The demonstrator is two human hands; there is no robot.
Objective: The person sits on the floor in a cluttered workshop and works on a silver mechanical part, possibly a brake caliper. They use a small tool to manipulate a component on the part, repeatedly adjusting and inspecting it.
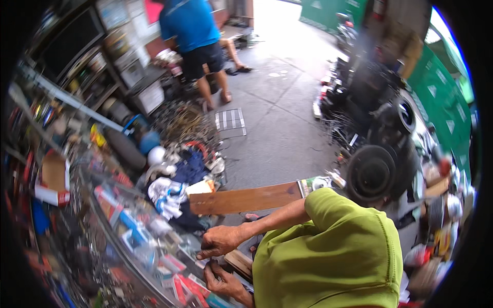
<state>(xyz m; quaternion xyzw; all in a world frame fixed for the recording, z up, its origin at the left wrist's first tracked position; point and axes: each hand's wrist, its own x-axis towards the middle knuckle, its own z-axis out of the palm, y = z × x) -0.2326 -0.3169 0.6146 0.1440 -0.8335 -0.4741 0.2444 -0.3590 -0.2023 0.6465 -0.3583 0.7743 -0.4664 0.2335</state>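
My right hand (220, 241), at the end of the arm from the lime-green sleeve, is curled with its index finger angled down. Just below it my left hand (222, 283) has its fingers bent, close to the right fingertips; what small thing they hold, if any, is too small to make out. Both are over the edge of a glass-topped display case (128, 251) with coloured packets inside, beside wooden pieces (239, 259). A wooden board (241, 200) lies crosswise beyond my hands.
A person (190, 36) in a blue top stands at the back, with another person's leg (230, 54) beside them. A wire rack (230, 121) lies on the concrete floor (272, 143). Cloths (169, 197), a cardboard box (54, 177), tyres (372, 174) and mixed clutter crowd both sides.
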